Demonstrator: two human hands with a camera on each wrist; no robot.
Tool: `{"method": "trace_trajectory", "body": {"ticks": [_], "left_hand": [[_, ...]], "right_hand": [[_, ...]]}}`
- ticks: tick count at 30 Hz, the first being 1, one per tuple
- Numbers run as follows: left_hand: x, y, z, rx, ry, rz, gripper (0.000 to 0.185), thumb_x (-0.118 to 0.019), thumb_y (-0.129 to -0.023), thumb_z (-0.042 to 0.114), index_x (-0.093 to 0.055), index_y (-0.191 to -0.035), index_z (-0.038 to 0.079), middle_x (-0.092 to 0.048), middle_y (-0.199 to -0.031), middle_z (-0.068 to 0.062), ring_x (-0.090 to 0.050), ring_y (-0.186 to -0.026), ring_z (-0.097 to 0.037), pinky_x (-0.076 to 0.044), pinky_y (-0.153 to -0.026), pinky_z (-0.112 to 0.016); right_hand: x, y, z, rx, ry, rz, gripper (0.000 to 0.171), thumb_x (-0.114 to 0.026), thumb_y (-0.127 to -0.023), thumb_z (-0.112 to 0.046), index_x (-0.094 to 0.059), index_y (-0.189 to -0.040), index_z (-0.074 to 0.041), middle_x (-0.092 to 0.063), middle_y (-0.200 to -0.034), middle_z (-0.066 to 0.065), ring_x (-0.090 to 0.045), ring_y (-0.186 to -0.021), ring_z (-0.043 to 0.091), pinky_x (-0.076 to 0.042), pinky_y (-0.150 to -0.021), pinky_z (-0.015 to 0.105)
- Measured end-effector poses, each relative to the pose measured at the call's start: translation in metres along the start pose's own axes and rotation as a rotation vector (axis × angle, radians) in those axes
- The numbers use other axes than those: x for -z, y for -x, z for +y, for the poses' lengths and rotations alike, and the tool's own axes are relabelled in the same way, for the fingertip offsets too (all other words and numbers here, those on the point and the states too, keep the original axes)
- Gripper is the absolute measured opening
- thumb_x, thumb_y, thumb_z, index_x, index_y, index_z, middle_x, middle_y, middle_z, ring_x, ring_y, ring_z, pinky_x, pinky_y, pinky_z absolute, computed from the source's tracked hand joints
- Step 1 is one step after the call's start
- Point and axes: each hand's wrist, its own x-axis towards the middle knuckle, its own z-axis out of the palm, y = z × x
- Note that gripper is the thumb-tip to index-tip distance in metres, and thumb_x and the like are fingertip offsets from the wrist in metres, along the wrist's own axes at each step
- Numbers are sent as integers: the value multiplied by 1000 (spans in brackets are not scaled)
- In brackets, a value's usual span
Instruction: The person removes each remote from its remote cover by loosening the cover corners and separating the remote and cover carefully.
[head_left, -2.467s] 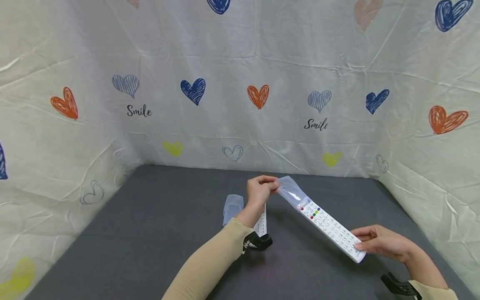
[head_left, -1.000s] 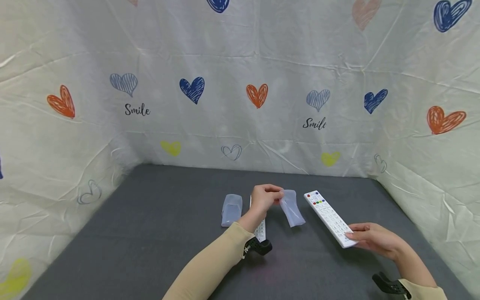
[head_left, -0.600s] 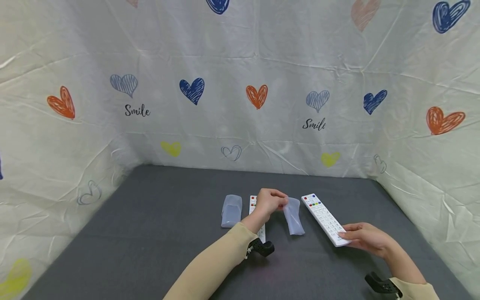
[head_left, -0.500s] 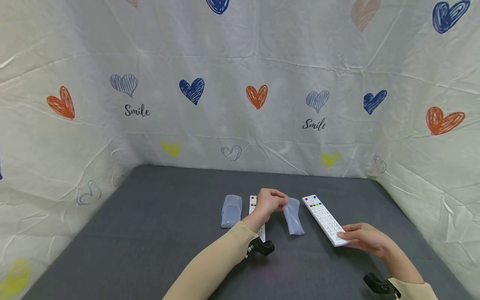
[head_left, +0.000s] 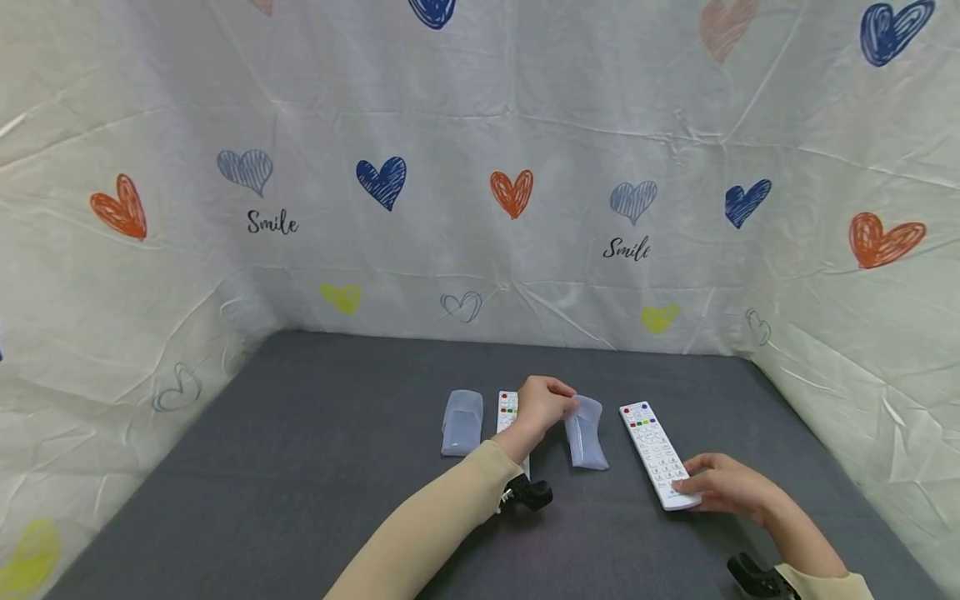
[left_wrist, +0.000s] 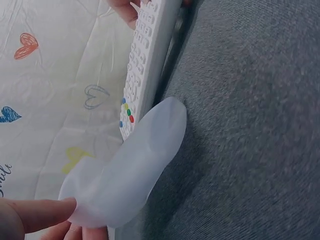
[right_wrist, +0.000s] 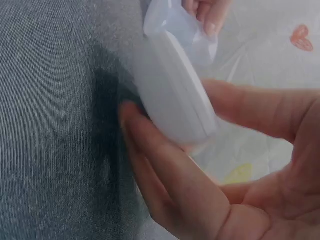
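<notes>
My left hand [head_left: 546, 402] pinched the far end of a clear silicone sleeve [head_left: 584, 431] between thumb and fingertips [left_wrist: 35, 216]; the rest of the sleeve drooped down so that its near end touched the grey table [head_left: 315, 467]. In the left wrist view the sleeve hung limp and empty, just beside the white remote [head_left: 657, 454].

My right hand [head_left: 722, 486] held that remote by its near end — thumb on one long edge, fingers [right_wrist: 165, 180] along the other, curled round it. The remote lay flat on the table, buttons up, its coloured keys at the far end, pointing away from me. It sat to the right of the sleeve, close but not touching in the head view.

On the other side of my left hand lay a second remote [head_left: 507, 408], partly hidden by my wrist, and left of that a second sleeve [head_left: 461, 422], also flat on the table. Behind everything hung the heart-printed cloth [head_left: 480, 167].
</notes>
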Motion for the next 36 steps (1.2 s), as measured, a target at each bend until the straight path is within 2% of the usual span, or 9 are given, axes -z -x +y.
{"method": "trace_trajectory", "body": {"ticks": [5,10,16,23,30,33,36], "left_hand": [[-2,3,-1,7,-76,35,7,-76,-75,5,-75,-81,8,-70,-81,-3,-59,-69,-11,-49,-57,-22],[-3,3,-4,25,-84,36,7,-76,-76,6,-75,-82,10,-69,-83,-3,-59,-71,-12,-49,-58,-23],[-4,3,-6,52,-100,34,7,-75,-76,6,-75,-82,9,-68,-85,-4,-59,-73,-14,-48,-58,-24],[-4,3,-6,91,-110,20,10,-76,-75,5,-74,-84,8,-68,-85,-5,-58,-72,-14,-48,-57,-23],[-2,4,-5,117,-66,-14,16,-75,-75,4,-73,-91,6,-68,-91,-7,-60,-75,-14,-53,-62,-25],[1,5,-5,119,-49,-29,21,-75,-77,7,-72,-98,5,-68,-99,-9,-62,-83,-17,-55,-68,-29],[8,7,-2,99,-59,-40,26,-70,-84,16,-68,-108,5,-65,-109,-10,-62,-96,-24,-55,-77,-35]], "right_hand": [[-2,0,4,-18,87,-5,51,-69,-85,-16,-42,-118,13,-61,-92,8,-60,-78,11,-56,-71,29],[-2,2,6,-10,203,8,47,-74,-82,-28,-51,-107,5,-60,-85,2,-58,-72,10,-55,-66,27],[-1,1,8,-1,244,17,45,-79,-77,-33,-58,-99,0,-60,-78,0,-57,-66,9,-54,-61,24],[4,2,9,0,277,23,48,-78,-77,-35,-60,-104,1,-64,-80,0,-59,-72,9,-54,-65,27],[5,2,10,1,277,21,50,-78,-77,-34,-59,-106,2,-66,-81,0,-60,-72,9,-55,-65,27],[6,1,9,-2,257,23,47,-76,-80,-32,-59,-108,2,-68,-85,1,-62,-76,10,-54,-66,27],[10,0,4,10,244,47,46,-70,-85,-31,-59,-112,5,-69,-92,5,-65,-82,13,-56,-69,30]]}}
